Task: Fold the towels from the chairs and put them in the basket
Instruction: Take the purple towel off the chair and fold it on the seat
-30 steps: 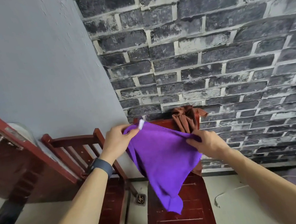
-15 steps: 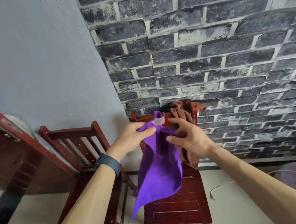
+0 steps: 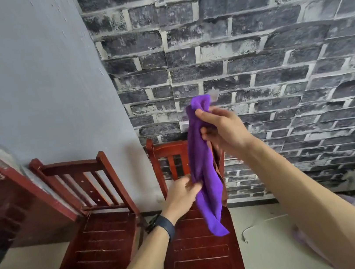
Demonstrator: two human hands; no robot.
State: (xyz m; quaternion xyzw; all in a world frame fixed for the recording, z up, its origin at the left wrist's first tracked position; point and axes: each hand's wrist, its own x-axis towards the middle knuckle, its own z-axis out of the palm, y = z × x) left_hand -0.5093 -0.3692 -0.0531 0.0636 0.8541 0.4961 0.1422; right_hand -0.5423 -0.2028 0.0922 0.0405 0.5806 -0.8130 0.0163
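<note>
The right hand (image 3: 224, 132) grips the top of the purple towel (image 3: 204, 171), which hangs in front of the right chair (image 3: 200, 250). The left hand (image 3: 184, 194) pinches the towel's left edge halfway down.

The purple towel (image 3: 202, 167), spread wide a second ago, now hangs bunched and narrow; the right hand (image 3: 222, 132) is higher, the left hand (image 3: 184, 194) lower at its middle.

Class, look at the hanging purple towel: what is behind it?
Behind the purple towel stands a wooden chair; a brown towel peeks out along its right edge. Most of that brown towel is covered.
</note>
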